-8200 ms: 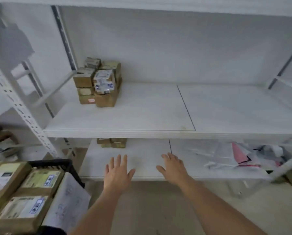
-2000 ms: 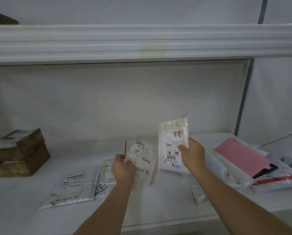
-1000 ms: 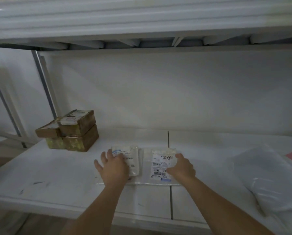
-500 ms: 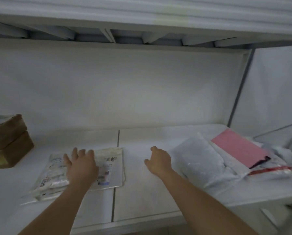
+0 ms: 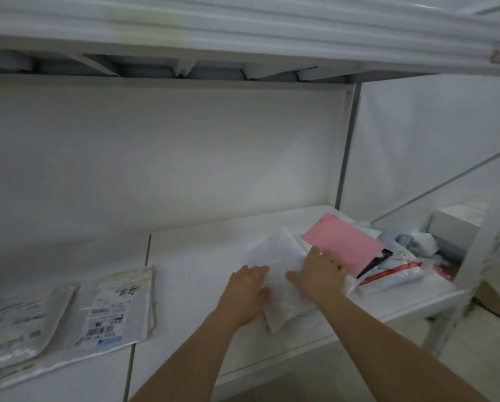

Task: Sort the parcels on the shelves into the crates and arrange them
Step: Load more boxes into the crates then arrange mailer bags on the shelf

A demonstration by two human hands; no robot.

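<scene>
Head view: white metal shelf (image 5: 202,256) with a white back panel, underside of the next shelf up across the top, grey upright at the right end. Shelf board is two panels with a seam running front to back left of centre

Left side: two flat clear bags with printed labels lie on the shelf. Label bag (image 5: 118,309) sits just left of the seam, barcode and "007" readable. Second bag (image 5: 19,323) is just beside it on its left, partly cut off by the frame edge. Both seem to rest on a larger clear sleeve, edges hard to tell

Right side: a soft white poly parcel (image 5: 277,274) lies flat on the shelf, tilted, near the front edge. Left hand (image 5: 244,297) rests on its left edge, fingers mostly straight and together, no clear grip. Right hand (image 5: 319,274) lies on the parcel's upper right part, thumb out to the left, fingers bent over the far side; can't tell if they hook under it

Just behind the right hand: pink mailer (image 5: 347,245), partly lying over a white bag with red print (image 5: 393,274). More pale bags piled past it at the shelf's right end, blurred, can't separate them

No crate in frame. Floor visible bottom right under the shelf
</scene>
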